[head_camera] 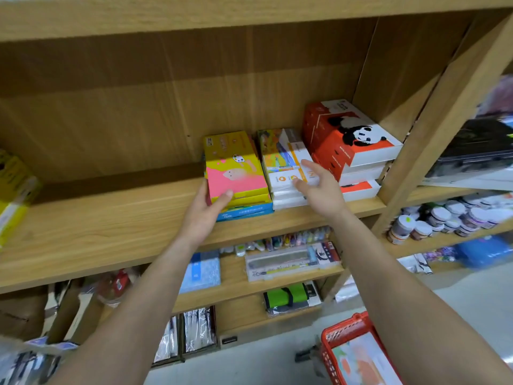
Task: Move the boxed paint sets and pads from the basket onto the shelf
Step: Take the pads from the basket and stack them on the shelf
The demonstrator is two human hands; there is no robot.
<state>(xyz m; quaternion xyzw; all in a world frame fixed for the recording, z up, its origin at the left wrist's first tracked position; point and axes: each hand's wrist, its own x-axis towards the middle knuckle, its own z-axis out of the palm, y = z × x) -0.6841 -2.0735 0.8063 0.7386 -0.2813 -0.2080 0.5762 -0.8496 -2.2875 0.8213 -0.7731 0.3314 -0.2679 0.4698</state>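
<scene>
Yellow-and-pink box [236,168]: flat cardboard paint set, probably light and stiff, with a glossy lid that may slide on the box under it. It lies on top of a blue box [244,211] on the shelf [111,218], directly ahead of your left hand [205,212].

Your left hand grips its near left corner, thumb on the lid and fingers down the left edge. A corner grip lets a flat box pivot; I'd hold the long edges, or push square from the near end so the blue box doesn't shift.

Left arm is stretched up and forward, wrist roughly straight.

Right hand [319,187] is released, fingers spread, holding nothing. It hovers over the near end of the white box stack [286,173], just right of the yellow one. Can't tell if the fingertips touch it.

Past your right hand's fingertips, further right: panda boxes [349,134], stacked, top one skewed.

Basket [344,329] sits well below your right forearm, with at least one flat pad [361,362] inside. It's likely thin and flexible, so support it from under.
</scene>
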